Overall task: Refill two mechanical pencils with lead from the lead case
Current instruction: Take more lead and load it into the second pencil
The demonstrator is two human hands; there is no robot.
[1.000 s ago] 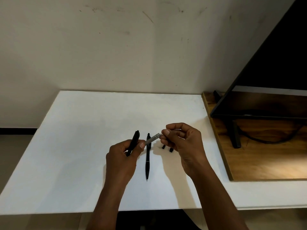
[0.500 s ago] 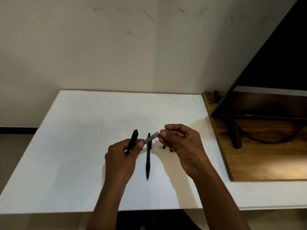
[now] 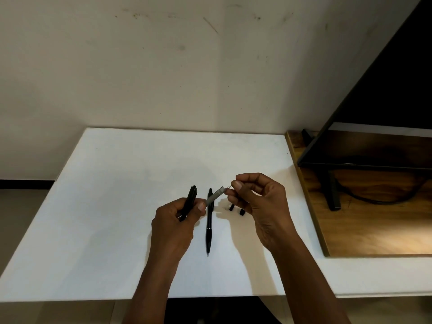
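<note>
Black pencils (image 3: 209, 220), grey lead case (image 3: 214, 195), white table (image 3: 112, 206), brown wood board (image 3: 374, 225).

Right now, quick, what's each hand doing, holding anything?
Left hand: closed on a black mechanical pencil and a slim grey lead case.
Right hand: fingertips pinched on thin lead sticks at the case's mouth.
</note>
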